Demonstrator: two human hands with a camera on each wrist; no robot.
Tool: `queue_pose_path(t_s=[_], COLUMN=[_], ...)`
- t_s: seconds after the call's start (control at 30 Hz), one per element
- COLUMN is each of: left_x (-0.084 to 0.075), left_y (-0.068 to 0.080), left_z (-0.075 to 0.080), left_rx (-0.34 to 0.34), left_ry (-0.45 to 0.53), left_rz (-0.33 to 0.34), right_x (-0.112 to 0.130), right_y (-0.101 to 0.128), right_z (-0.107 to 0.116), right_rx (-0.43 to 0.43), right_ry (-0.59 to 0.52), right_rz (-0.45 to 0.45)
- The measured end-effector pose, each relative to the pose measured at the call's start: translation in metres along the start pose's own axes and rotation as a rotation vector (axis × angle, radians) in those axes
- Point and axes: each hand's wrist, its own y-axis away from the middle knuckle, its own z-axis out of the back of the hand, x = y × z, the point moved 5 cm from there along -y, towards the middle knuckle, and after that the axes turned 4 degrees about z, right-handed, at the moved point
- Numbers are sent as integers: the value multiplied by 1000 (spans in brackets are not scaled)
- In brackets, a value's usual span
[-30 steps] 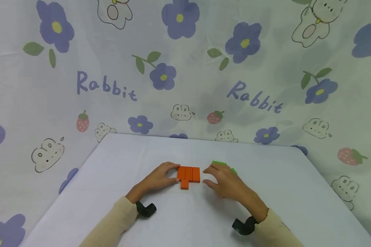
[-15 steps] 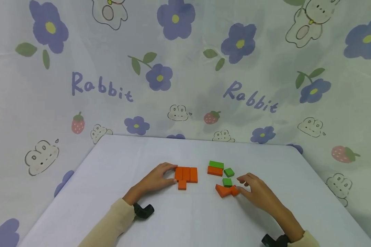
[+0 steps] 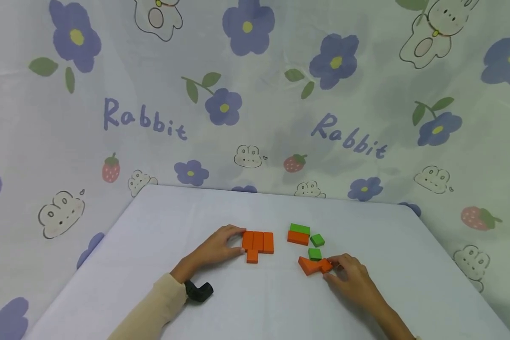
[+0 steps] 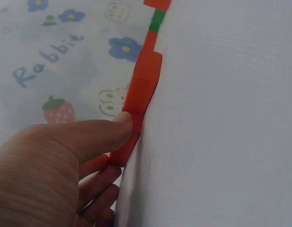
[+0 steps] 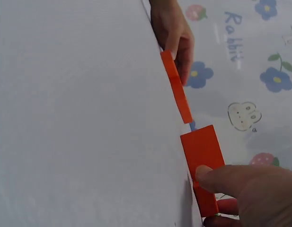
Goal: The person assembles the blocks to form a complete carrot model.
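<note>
In the head view my left hand (image 3: 216, 245) holds the leftmost of three upright orange blocks (image 3: 258, 242) laid side by side, thumb and index finger at its two ends. A small orange block (image 3: 252, 256) touches their near edge. In the left wrist view the thumb presses an orange block (image 4: 137, 92). My right hand (image 3: 353, 282) pinches another small orange block (image 3: 326, 265) between thumb and index finger. That block touches a wedge-like orange block (image 3: 308, 266). In the right wrist view the thumb lies against orange blocks (image 5: 202, 149); the other fingers are partly hidden.
Behind the right hand lie a small green block (image 3: 315, 254), another small green block (image 3: 317, 240), and a long green block (image 3: 300, 229) against an orange block (image 3: 298, 237). The white table (image 3: 187, 203) meets a patterned cloth (image 3: 272, 108) at its back edge.
My right hand has moved right and nearer, away from the orange row, uncovering the green and orange blocks, and now pinches a small orange block. The left hand stays at the row.
</note>
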Motion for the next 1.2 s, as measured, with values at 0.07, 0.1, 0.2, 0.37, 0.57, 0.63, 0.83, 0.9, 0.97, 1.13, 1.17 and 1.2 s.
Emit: queue_pose_path(t_s=[0.07, 0.1, 0.2, 0.37, 0.57, 0.63, 0.83, 0.9, 0.97, 1.13, 1.17, 1.2], left_x=[-2, -2, -4, -5, -4, -4, -5, -6, -6, -9, -9, -10], left_y=[1, 2, 4, 4, 4, 4, 4, 5, 5, 6, 6, 6], left_z=[1, 2, 4, 5, 3, 3, 2, 1, 1, 2, 2, 3], left_rx=[0, -2, -12, -17, -12, -12, -6, -5, -3, -5, -6, -7], left_ry=[-5, -8, -5, 8, 11, 15, 29, 26, 24, 8, 6, 7], left_rz=[-8, -7, -8, -10, -21, -22, -32, -26, -18, -16, -17, -18], right_x=[1, 2, 3, 3, 1, 0, -2, -3, -4, -2, 1, 4], right_y=[1, 2, 2, 0, 0, 0, 0, 0, -1, -3, -4, -4], right_z=[-1, -2, -2, 0, 1, 1, 4, 8, 14, 33, 37, 40], right_rx=[-33, -51, -90, -99, -67, -47, 20, 30, 22, -43, -56, -61], right_ry=[24, 35, 49, 18, -24, -42, -83, -84, -77, -34, -31, -27], right_rz=[23, 33, 60, 52, 0, -15, -82, -96, -101, -41, -13, 11])
